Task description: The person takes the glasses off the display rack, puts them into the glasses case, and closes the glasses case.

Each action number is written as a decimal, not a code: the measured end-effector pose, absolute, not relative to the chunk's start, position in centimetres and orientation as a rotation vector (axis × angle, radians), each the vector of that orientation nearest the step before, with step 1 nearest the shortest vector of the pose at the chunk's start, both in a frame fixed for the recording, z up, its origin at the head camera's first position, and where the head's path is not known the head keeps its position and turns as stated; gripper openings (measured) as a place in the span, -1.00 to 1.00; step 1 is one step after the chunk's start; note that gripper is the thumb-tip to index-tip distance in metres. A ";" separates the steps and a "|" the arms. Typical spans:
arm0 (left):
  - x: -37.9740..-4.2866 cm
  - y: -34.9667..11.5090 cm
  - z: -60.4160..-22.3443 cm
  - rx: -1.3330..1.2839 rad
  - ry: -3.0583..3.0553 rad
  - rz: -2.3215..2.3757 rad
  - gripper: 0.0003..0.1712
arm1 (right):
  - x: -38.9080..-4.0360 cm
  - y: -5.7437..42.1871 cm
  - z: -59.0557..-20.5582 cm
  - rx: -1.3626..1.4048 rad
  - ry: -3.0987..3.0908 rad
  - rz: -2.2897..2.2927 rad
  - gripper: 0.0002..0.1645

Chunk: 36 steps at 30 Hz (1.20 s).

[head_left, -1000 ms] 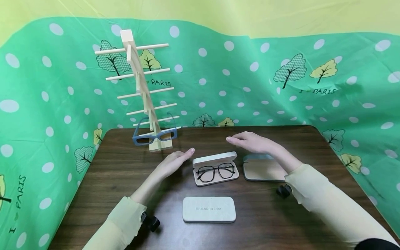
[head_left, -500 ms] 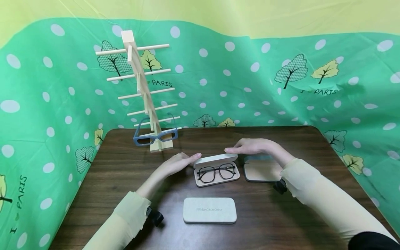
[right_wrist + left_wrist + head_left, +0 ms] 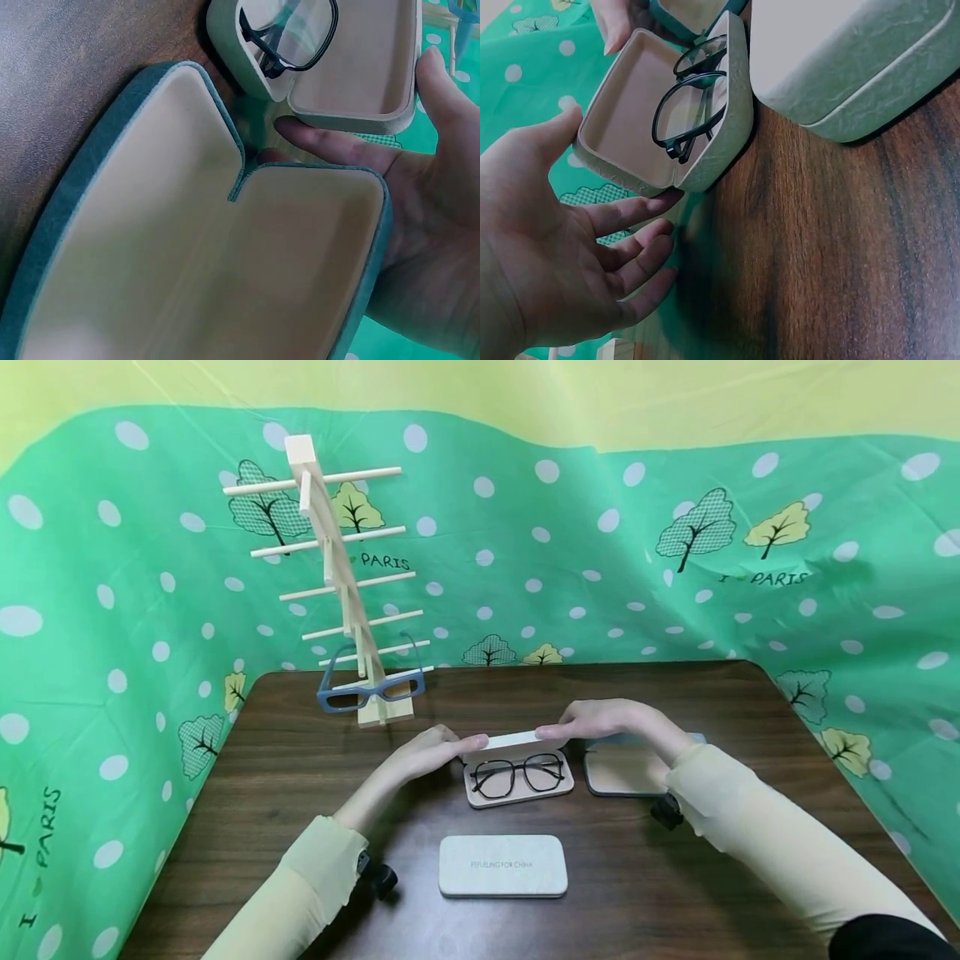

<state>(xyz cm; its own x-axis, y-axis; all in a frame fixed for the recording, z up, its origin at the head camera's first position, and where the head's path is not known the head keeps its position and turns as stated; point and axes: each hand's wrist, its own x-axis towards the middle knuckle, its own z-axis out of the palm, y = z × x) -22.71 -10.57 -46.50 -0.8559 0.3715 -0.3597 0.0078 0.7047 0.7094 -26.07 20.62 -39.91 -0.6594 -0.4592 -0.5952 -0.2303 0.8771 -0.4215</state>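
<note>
Desk (image 3: 645, 885) carries the lot; wooden stand (image 3: 339, 568) at back left. Left hand (image 3: 424, 757) and right hand (image 3: 600, 720): clear of the eyeglass case (image 3: 626, 105) one second ago, now each pinching one end of its lid (image 3: 512, 740). Case open mid-desk, lid tipped further forward; judged: lid-moving step begun, two-handed control. Black glasses (image 3: 515, 767) lie in the base.

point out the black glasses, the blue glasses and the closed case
black glasses (image 3: 519, 766), head view, on the bridge between the lenses
blue glasses (image 3: 374, 689), head view, on the bridge
closed case (image 3: 502, 863), head view, middle of the lid
</note>
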 end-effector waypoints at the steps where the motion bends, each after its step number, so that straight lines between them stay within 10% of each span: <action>1: -22.4 -10.5 -45.9 0.280 2.417 1.019 -0.21 | -26.1 20.6 -40.0 -0.489 2.308 -0.401 0.01; 36: -22.5 -14.2 -45.3 0.334 2.399 1.062 -0.31 | -25.1 17.3 -40.7 -0.440 2.360 -0.452 0.09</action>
